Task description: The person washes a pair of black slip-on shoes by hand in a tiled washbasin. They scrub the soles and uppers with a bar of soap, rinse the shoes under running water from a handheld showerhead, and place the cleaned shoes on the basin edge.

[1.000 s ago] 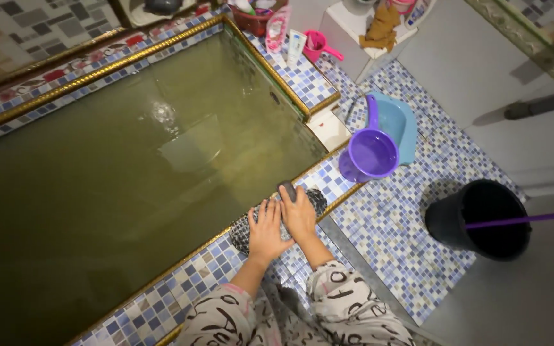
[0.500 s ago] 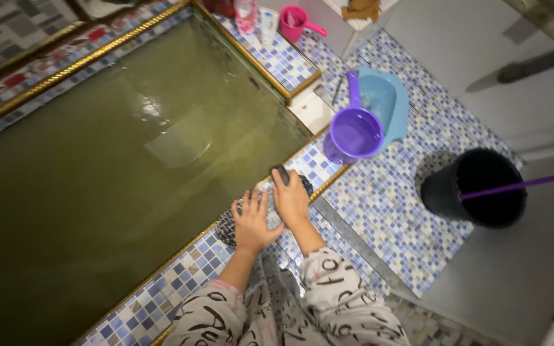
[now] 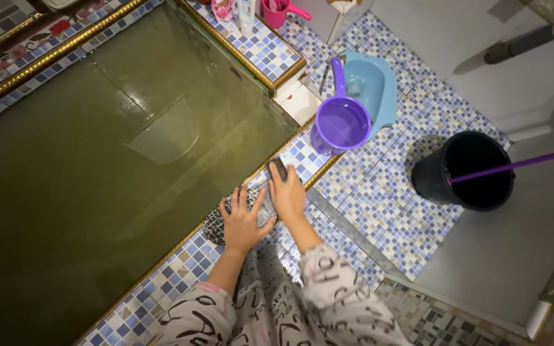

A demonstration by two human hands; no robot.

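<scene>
A dark checked cloth (image 3: 215,225) lies bunched on the blue mosaic ledge (image 3: 181,266) of a tub full of greenish water (image 3: 97,160). My left hand (image 3: 243,223) lies flat on the cloth with its fingers spread. Just to its right, my right hand (image 3: 288,195) presses down on the cloth, its fingers over a small dark grey object (image 3: 279,168) at the ledge's inner edge. Both sleeves are pale with dark printed letters.
A purple dipper (image 3: 341,125) stands at the ledge's end, against a light blue scoop-shaped basin (image 3: 379,86). On the tiled floor to the right is a black bucket (image 3: 463,170) with a purple stick (image 3: 520,163) in it. Bottles and a pink cup (image 3: 276,13) stand on the far ledge.
The view has drifted, so everything sits higher and further left in the picture. Both hands stay on the cloth, with the left hand's fingers spread a little wider.
</scene>
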